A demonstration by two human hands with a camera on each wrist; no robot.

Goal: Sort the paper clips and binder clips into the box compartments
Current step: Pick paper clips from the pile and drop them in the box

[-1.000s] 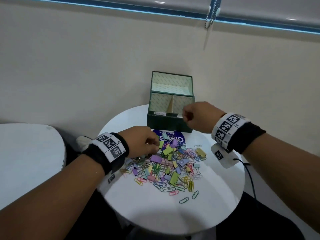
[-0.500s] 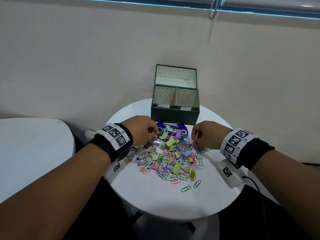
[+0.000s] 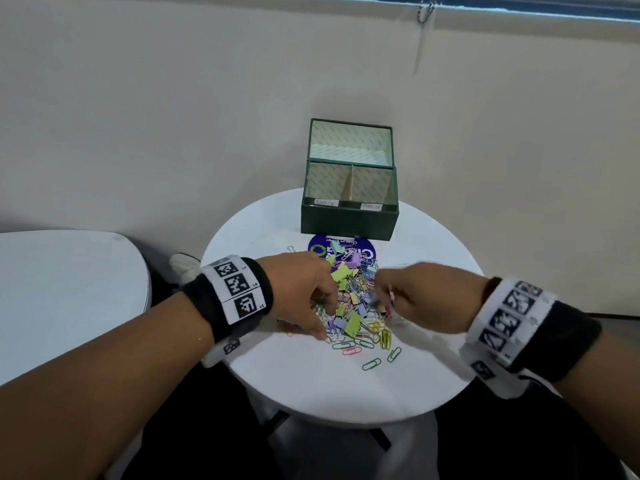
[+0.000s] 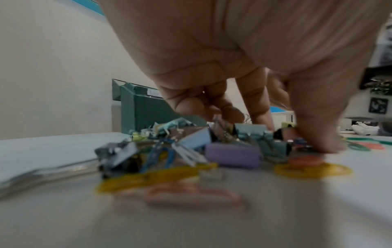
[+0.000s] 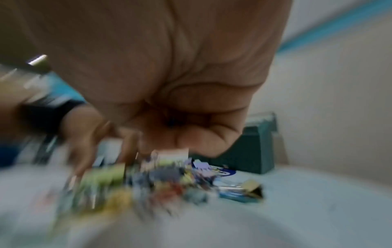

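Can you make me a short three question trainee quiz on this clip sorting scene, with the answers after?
1. True or false: the green box stands beyond the pile of clips, toward the wall.
2. Multiple choice: where is the left hand? A) inside the box B) down on the pile C) off the round table
3. Fill in: the box's front section is split by a divider into ___ compartments.

Key: 1 true. 2 B, opposite the right hand. 3 two.

Bare forearms. Black wristband (image 3: 221, 303) on each wrist, white strip of square black-white markers (image 3: 239, 289) round it. Dark trousers.
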